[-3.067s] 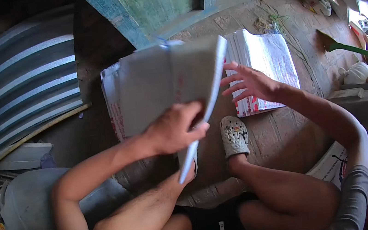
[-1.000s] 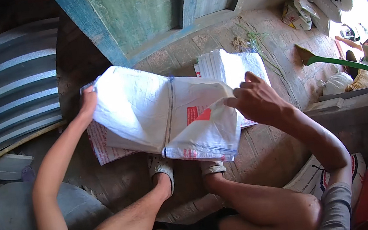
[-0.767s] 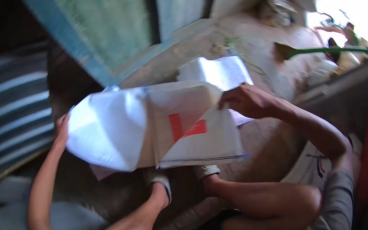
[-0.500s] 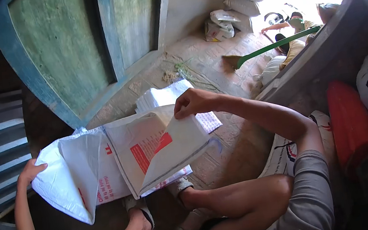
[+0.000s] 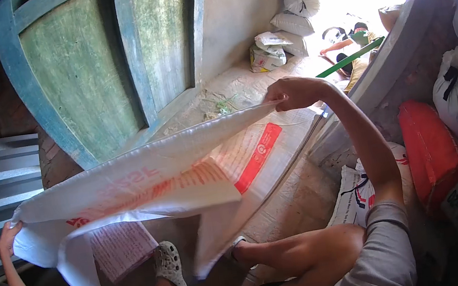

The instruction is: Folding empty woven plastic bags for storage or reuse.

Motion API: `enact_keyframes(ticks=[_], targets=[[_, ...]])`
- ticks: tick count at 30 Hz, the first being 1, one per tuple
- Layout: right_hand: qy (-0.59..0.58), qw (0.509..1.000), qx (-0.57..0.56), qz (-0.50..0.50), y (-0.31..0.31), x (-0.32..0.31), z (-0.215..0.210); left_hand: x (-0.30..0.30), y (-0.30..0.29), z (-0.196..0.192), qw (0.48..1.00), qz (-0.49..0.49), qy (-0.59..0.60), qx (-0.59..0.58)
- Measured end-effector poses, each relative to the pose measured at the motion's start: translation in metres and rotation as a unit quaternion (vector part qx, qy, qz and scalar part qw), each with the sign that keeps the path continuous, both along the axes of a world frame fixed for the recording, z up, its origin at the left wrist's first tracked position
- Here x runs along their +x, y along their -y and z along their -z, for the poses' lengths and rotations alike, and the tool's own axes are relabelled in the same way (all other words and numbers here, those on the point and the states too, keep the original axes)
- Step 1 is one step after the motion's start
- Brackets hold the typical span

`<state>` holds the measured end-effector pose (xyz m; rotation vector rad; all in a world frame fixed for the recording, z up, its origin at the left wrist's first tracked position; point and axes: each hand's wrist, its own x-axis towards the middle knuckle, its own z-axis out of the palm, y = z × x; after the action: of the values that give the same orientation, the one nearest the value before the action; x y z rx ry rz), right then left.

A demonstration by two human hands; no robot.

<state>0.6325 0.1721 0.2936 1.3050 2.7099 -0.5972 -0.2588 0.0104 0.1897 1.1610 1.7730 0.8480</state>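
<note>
A large white woven sack (image 5: 122,168) with red print is stretched in the air between my two hands. My left hand (image 5: 7,238), at the far left, is closed on one corner of it. Higher up and to the right, my right hand (image 5: 297,92) pinches the other end of the upper edge. The sack's lower part hangs in loose folds over my feet. Partly hidden below it, a flat stack of printed sacks (image 5: 124,249) lies on the floor beside my light spotted clog (image 5: 170,269).
A blue-green wooden door (image 5: 81,75) stands ahead on the left, with a corrugated metal sheet (image 5: 2,178) nearer. Filled white sacks (image 5: 303,0) are piled by the bright doorway, where people crouch. A red sack (image 5: 433,154) and other full bags stand at my right.
The sack has been lifted and spread wide. My right hand has moved up and to the right, my left hand a little down and left. The view has shifted slightly.
</note>
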Motion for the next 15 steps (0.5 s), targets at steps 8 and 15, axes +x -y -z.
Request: enact_keyframes(ticks=[8,15], targets=[[0.152,0.987,-0.002,0.047,0.011,-0.006,-0.015,-0.057,0.032,-0.045,0.968,-0.045,0.047,-0.241],[0.209,0.974,0.012,0.081,-0.04,-0.03,-0.009,-0.047,0.001,-0.021,0.981,0.019,-0.104,-0.164]])
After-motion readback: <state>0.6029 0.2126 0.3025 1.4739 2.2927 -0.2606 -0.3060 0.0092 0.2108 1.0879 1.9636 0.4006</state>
